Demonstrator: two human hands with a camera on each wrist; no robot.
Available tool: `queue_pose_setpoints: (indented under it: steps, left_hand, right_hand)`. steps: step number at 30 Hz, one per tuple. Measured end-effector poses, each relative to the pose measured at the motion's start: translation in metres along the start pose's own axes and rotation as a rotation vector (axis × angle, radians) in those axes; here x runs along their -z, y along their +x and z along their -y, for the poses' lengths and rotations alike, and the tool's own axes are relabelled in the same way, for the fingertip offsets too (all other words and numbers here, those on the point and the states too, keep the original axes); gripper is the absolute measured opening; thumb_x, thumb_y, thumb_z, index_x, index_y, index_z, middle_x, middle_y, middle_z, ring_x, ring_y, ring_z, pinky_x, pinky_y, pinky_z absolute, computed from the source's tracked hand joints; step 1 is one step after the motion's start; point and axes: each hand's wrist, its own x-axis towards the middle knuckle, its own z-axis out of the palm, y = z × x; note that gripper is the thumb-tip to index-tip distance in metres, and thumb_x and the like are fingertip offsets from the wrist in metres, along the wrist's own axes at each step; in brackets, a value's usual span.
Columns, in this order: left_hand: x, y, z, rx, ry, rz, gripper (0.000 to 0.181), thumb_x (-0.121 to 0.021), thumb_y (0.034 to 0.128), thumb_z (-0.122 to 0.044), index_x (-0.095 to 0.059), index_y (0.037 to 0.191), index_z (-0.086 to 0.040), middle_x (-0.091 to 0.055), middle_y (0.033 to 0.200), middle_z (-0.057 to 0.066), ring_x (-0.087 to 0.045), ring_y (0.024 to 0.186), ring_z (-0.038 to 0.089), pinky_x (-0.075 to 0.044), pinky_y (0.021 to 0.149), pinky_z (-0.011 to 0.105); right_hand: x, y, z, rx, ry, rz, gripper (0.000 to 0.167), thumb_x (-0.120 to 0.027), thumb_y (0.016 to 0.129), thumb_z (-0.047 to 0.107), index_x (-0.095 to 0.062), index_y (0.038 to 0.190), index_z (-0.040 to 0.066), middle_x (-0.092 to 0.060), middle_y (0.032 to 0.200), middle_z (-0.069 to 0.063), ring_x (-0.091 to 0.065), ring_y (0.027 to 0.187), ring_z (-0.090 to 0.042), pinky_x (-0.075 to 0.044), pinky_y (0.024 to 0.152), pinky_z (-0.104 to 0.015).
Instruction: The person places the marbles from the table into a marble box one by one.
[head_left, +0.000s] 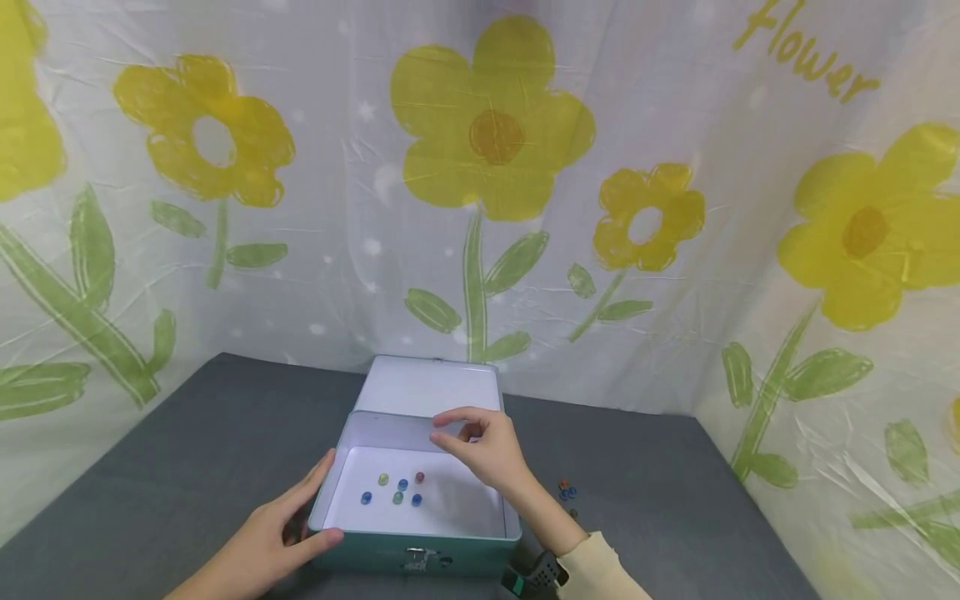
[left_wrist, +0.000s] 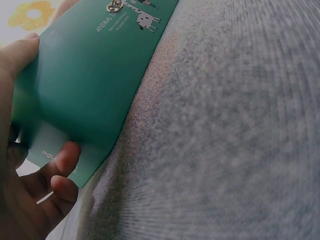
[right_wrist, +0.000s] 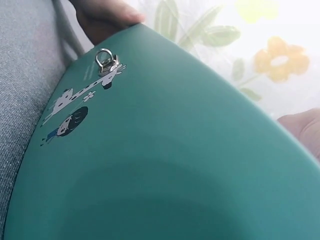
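Note:
An open green tin box with a white inside holds several small glass beads, among them a red one and a blue one. My left hand grips its left side, thumb at the front corner; the left wrist view shows this hand with fingers bent against the green wall. Above the right part of the tray hovers my right hand, thumb and index finger curved with a gap between them and nothing visible there. In the right wrist view, the box hides most of that hand.
Right of the box, a few loose beads, orange, blue and dark, lie on the dark grey table. The box's lid leans back behind it. A flower-patterned curtain hangs beyond the table.

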Motion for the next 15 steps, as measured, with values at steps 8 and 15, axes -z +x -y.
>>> queue_pose_setpoints:
  steps: [8,15]
  left_hand:
    - [-0.001,-0.005,0.005,-0.026,0.002,-0.007,0.091,-0.08,0.0964,-0.026,-0.028,0.17,-0.022,-0.035,0.168,0.019,-0.043,0.063,0.002,-0.043,0.057,0.024]
    - [-0.002,-0.002,0.004,-0.05,0.02,-0.021,0.093,-0.082,0.0952,-0.027,-0.027,0.17,-0.023,-0.037,0.168,0.018,-0.043,0.064,0.001,-0.043,0.058,0.023]
  right_hand:
    - [0.004,-0.006,0.0,0.036,0.006,0.03,0.017,-0.084,0.093,0.017,-0.084,0.108,0.01,-0.069,0.067,-0.013,-0.048,0.055,-0.004,-0.034,0.05,-0.021]
    - [0.019,-0.008,-0.005,0.055,-0.018,0.023,0.017,-0.083,0.094,0.016,-0.083,0.109,0.01,-0.071,0.068,-0.013,-0.048,0.054,-0.004,-0.033,0.05,-0.021]
